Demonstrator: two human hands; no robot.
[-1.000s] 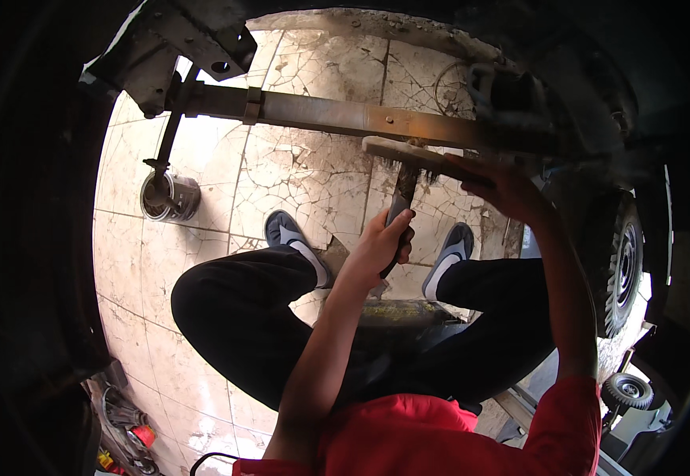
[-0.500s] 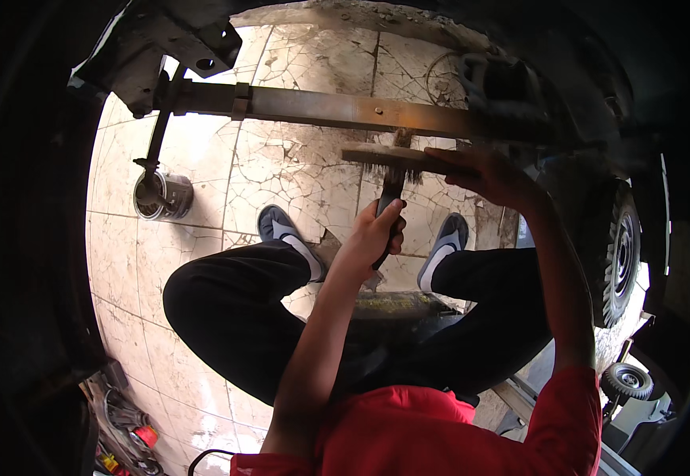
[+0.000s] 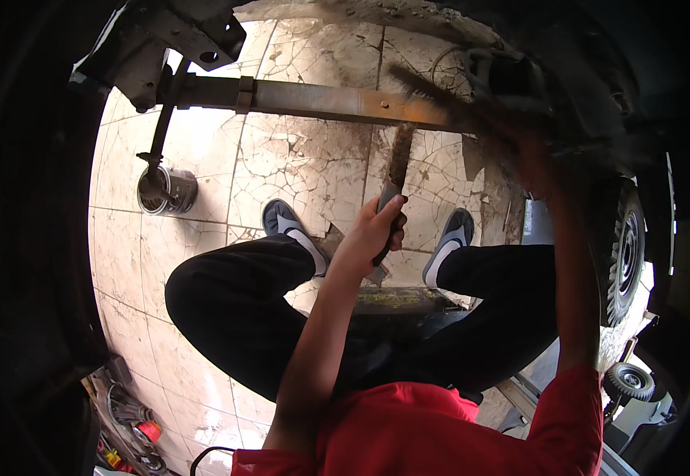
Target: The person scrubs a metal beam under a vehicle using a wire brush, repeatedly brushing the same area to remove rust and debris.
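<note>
My left hand [image 3: 377, 230] is closed round the dark handle of a narrow brush [image 3: 400, 155], which points up and away from me. Its brown, rough head ends just below a long metal beam [image 3: 305, 99], bare grey in the middle and rusty orange to the right. Blurred by motion, my right hand [image 3: 529, 155] is closed on a long wire brush [image 3: 424, 87]. That brush slants across the rusty part of the beam; whether its bristles touch the metal I cannot tell.
A dark metal bracket [image 3: 194, 36] and hanging rod stand at the beam's left end. Below the rod is a paint can [image 3: 178, 190] on the cracked tile floor [image 3: 170, 262]. A large wheel [image 3: 626, 254] is at right, a smaller wheel [image 3: 629, 382] lower right. Assorted parts [image 3: 127, 412] lie lower left.
The wire brush in my right hand has moved up and away from the left-hand brush, which it overlapped before, to the beam. My left hand has barely moved.
</note>
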